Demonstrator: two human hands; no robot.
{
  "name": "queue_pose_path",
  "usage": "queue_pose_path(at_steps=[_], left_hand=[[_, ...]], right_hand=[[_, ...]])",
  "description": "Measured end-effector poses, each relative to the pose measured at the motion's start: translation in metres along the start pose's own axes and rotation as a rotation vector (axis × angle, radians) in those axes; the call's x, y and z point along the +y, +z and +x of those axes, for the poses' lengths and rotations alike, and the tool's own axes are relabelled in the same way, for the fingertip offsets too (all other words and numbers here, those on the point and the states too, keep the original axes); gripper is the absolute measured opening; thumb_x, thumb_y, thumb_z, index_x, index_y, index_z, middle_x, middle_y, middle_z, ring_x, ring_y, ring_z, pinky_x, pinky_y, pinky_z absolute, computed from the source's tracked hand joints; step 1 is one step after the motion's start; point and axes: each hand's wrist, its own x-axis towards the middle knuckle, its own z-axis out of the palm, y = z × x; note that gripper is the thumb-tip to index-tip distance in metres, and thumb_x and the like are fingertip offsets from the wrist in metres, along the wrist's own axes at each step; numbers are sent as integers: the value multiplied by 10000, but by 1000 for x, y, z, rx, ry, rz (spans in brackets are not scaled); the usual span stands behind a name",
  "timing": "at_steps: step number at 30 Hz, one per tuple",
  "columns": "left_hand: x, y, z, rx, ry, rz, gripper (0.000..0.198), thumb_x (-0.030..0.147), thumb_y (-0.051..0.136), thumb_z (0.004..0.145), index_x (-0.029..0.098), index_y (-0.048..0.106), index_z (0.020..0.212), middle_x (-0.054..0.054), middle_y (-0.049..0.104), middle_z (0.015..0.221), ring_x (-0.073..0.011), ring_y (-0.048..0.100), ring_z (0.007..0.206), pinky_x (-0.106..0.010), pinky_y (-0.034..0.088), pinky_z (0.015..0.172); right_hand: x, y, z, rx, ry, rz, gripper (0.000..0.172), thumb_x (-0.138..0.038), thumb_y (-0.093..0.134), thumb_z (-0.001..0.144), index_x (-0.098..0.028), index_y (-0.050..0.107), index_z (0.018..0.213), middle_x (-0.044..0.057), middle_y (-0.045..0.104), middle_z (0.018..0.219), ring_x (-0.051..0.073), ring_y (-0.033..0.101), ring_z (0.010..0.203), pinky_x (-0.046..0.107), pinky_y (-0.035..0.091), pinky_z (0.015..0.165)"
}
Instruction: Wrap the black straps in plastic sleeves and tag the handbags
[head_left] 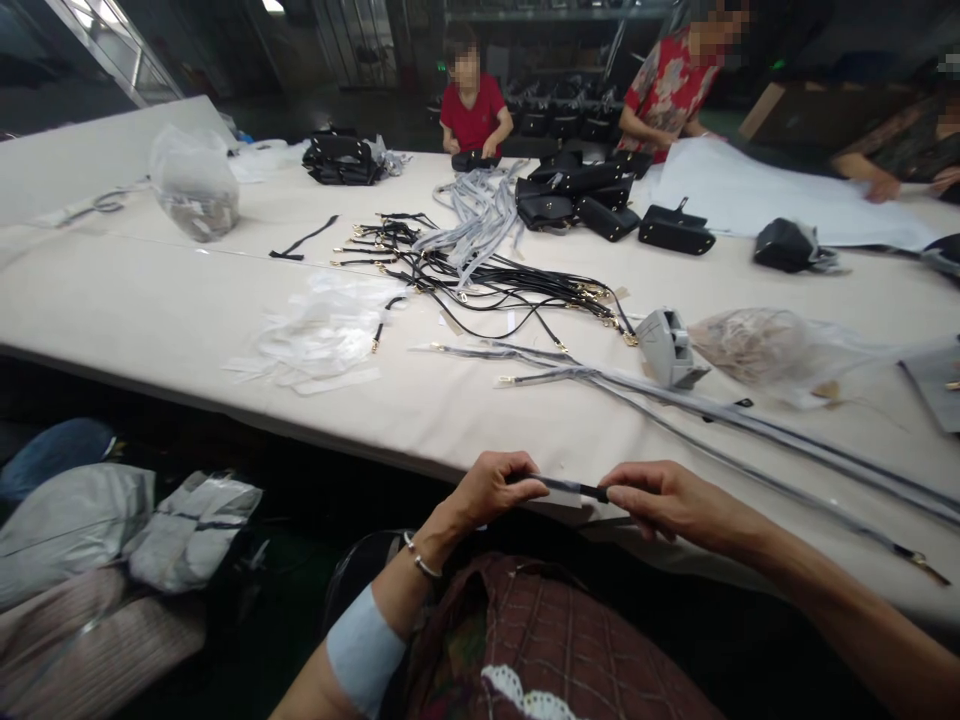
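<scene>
Near the table's front edge, my left hand point(493, 490) and my right hand point(660, 497) both pinch the same thin black strap point(571, 488), one at each end of the short stretch between them. A clear plastic sleeve covers part of that strap by my left fingers. A bracelet sits on my left wrist. Several more straps in clear sleeves point(757, 425) run across the table to the right of my hands.
A tangle of black straps with gold clasps point(487, 275) and grey strips lies mid-table, beside empty plastic sleeves point(319, 340), a grey tape dispenser point(669, 347) and plastic bags. Black handbags point(577, 195) stand further back. Three other people work at the far side.
</scene>
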Motion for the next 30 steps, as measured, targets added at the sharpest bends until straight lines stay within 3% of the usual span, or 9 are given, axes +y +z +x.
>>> queue_pose_path(at_steps=[3, 5, 8, 13, 16, 19, 21, 28, 30], left_hand=[[4, 6, -2, 12, 232, 234, 296, 433, 615, 901, 165, 726, 957, -61, 702, 861, -140, 613, 748, -229, 458, 736], [10, 12, -1, 14, 282, 290, 314, 438, 597, 915, 178, 724, 1038, -79, 721, 920, -150, 636, 782, -232, 462, 753], [20, 22, 3, -49, 169, 124, 265, 382, 638, 889, 181, 734, 1032, -63, 734, 927, -152, 641, 807, -219, 459, 750], [22, 35, 6, -168, -184, -358, 266, 378, 683, 810, 122, 735, 859, -12, 665, 689, -103, 532, 613, -194, 383, 589], [16, 38, 4, -208, -303, -549, 358, 457, 697, 779, 102, 709, 826, 14, 596, 593, -60, 397, 504, -184, 269, 495], [16, 44, 2, -209, -343, -532, 358, 454, 714, 759, 99, 712, 801, 4, 614, 619, -57, 412, 515, -182, 274, 492], [21, 51, 3, -200, -358, -496, 321, 413, 720, 743, 105, 728, 833, -3, 638, 650, -70, 470, 524, -185, 323, 500], [41, 73, 6, -272, -428, -608, 412, 429, 734, 715, 106, 727, 971, -48, 693, 689, -126, 610, 565, -217, 463, 548], [41, 77, 4, -243, -428, -596, 407, 444, 735, 722, 109, 731, 952, -43, 692, 705, -99, 569, 530, -196, 433, 519]], right_hand=[[7, -4, -1, 72, 16, -9, 468, -571, 572, 800, -129, 695, 892, -28, 512, 536, 117, 421, 511, 253, 305, 527], [10, -3, -1, 67, 24, 7, 445, -561, 572, 800, -134, 683, 855, -30, 509, 525, 116, 418, 497, 250, 297, 516], [11, 3, -1, 72, -34, -44, 372, -510, 561, 836, -164, 696, 863, -11, 582, 571, 136, 489, 532, 254, 338, 537], [8, 6, -10, 202, -333, -441, 301, -458, 554, 896, -225, 729, 967, 43, 724, 860, 199, 619, 778, 293, 412, 723], [15, -3, -17, 117, -264, -332, 357, -511, 540, 895, -199, 714, 896, 38, 694, 786, 178, 586, 711, 270, 409, 666], [26, -12, -23, 11, -85, -87, 420, -554, 533, 869, -167, 662, 767, 4, 607, 642, 127, 476, 558, 239, 354, 543], [33, -15, -25, 27, -53, -41, 387, -525, 564, 845, -162, 647, 740, -10, 582, 617, 117, 450, 542, 235, 337, 530], [38, 1, -27, 203, -423, -629, 368, -407, 420, 958, -184, 700, 870, 74, 687, 804, 206, 595, 740, 312, 406, 699], [39, 0, -31, 225, -465, -621, 359, -415, 419, 966, -188, 696, 941, 87, 700, 879, 220, 615, 803, 320, 418, 742]])
